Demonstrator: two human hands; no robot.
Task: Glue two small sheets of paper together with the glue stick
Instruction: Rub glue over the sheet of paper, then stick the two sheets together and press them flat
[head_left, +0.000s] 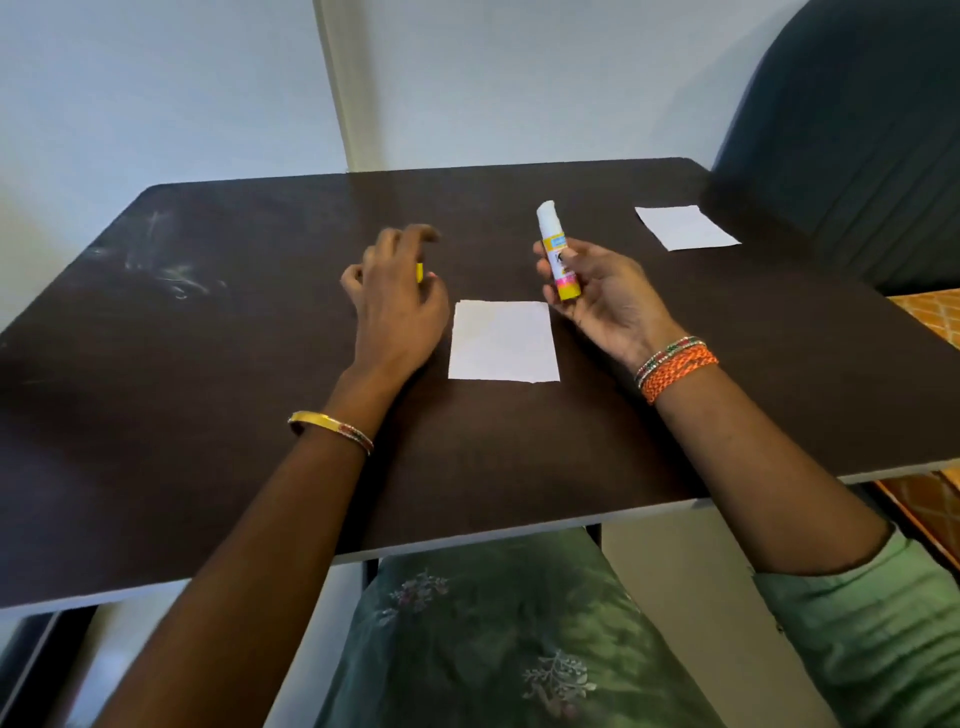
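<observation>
My right hand (597, 296) holds an uncapped glue stick (556, 249) upright, white glue tip up, yellow base down. My left hand (395, 296) hovers over the dark table (208, 364) left of centre, fingers curled around a small yellow cap (420, 272) that is mostly hidden. One small white sheet of paper (503, 340) lies flat between my hands. A second white sheet (685, 227) lies at the far right of the table, apart from both hands.
A dark chair back (857, 145) stands behind the table's right corner. White scuff marks (171, 270) streak the table's left part. An orange patterned surface (930, 317) shows past the right edge. A white wall lies behind.
</observation>
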